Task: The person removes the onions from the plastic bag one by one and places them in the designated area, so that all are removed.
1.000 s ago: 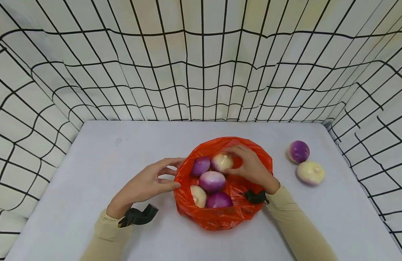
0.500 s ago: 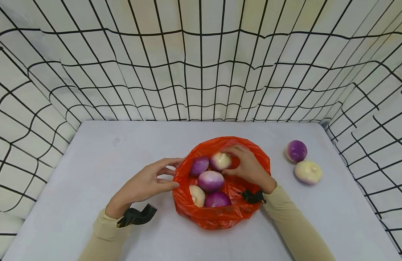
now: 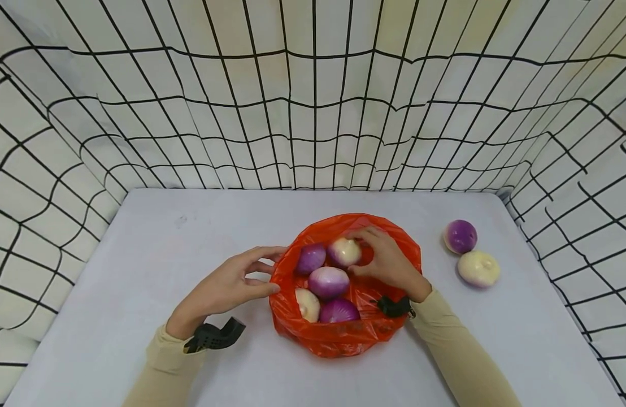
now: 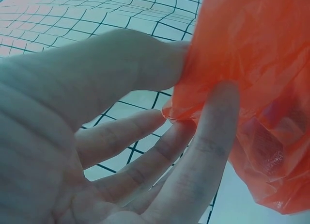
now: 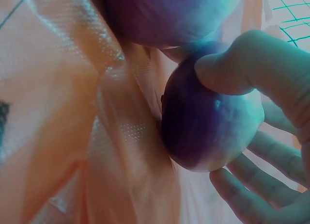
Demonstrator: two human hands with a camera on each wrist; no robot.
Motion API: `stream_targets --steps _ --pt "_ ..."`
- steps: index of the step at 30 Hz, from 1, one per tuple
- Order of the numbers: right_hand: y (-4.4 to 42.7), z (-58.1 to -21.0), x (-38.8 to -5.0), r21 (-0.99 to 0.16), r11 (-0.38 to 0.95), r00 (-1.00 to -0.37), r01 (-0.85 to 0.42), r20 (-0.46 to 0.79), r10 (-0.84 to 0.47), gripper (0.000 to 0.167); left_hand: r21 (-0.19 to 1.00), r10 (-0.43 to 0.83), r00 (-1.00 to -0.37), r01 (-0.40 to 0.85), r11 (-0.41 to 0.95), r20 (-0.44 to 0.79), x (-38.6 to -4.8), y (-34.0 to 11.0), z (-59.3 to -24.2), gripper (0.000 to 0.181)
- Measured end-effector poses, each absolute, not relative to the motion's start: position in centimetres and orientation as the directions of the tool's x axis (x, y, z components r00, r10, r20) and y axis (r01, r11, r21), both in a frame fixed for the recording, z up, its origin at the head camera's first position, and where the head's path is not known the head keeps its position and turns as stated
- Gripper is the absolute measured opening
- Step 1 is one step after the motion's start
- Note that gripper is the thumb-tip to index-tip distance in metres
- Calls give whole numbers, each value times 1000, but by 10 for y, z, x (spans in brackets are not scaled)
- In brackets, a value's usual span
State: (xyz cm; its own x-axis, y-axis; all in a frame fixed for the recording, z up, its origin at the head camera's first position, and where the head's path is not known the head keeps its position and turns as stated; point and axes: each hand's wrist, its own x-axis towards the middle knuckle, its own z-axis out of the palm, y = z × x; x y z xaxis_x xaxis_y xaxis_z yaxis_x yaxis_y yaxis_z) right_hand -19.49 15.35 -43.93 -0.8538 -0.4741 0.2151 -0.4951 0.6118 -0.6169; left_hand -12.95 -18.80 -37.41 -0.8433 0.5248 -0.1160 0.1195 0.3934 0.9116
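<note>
A red plastic bag [image 3: 333, 342] with a wide mouth sits on the table and holds several purple-and-white onions. Inside it, my right hand [image 3: 389, 264] grips a pale onion [image 3: 344, 251] with a purple underside. In the right wrist view, the thumb lies across that onion [image 5: 203, 122] and the fingers curve under it. At the bag's left side, my left hand [image 3: 231, 285] holds the plastic; in the left wrist view the thumb is in front of the bag [image 4: 261, 54], and the other fingertips are partly hidden behind its edge.
To the right of the bag, a purple onion [image 3: 460, 236] and a whitish onion [image 3: 478, 269] lie side by side on the white table [image 3: 201, 220]. White walls with a black grid [image 3: 313, 121] rise behind and on both sides.
</note>
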Motion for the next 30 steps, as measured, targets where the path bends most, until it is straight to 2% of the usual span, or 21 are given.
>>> stream_targets --steps 11,30 --pt "160 -427 -186 -729 501 -853 -466 221 -472 60 893 529 -842 151 424 -109 -130 -184 -374 63" --pt "174 -398 -171 -720 478 -838 -504 274 -471 59 886 537 -840 189 424 -78 -131 -188 -375 62"
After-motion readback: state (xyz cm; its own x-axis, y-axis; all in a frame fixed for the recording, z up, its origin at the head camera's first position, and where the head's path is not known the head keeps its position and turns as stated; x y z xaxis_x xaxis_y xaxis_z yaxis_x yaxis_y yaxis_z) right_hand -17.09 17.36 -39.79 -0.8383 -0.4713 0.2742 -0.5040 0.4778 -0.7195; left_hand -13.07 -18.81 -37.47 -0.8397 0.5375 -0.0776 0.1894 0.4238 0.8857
